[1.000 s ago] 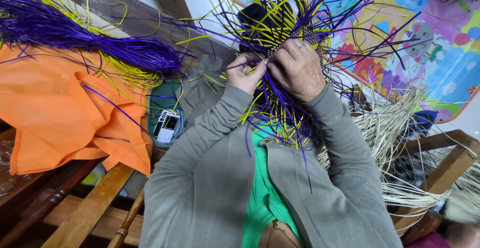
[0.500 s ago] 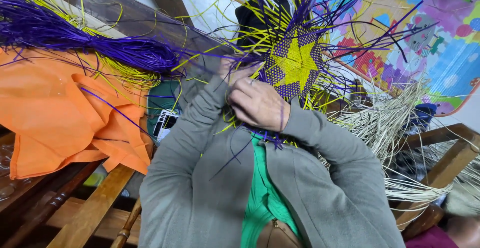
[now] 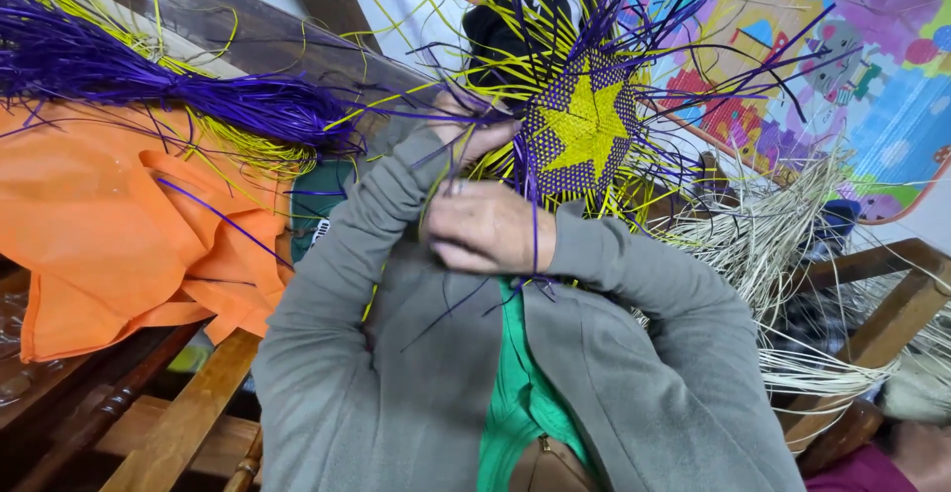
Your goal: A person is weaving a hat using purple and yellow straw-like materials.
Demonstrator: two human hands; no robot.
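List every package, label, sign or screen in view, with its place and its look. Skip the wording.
Printed picture mat: upper right, behind the woven star piece; flat sheet with cartoon shapes in blue, pink, yellow and green.
Small dark green item with white markings: between the orange cloth and the grey sleeve; mostly hidden, possibly a package.
Screens: none to be seen.

The woven piece (image 3: 580, 135) is a flat purple mat bearing a yellow star, held tilted near upright. Loose purple and yellow strands (image 3: 634, 16) fan outward from its edges, seemingly unwoven.
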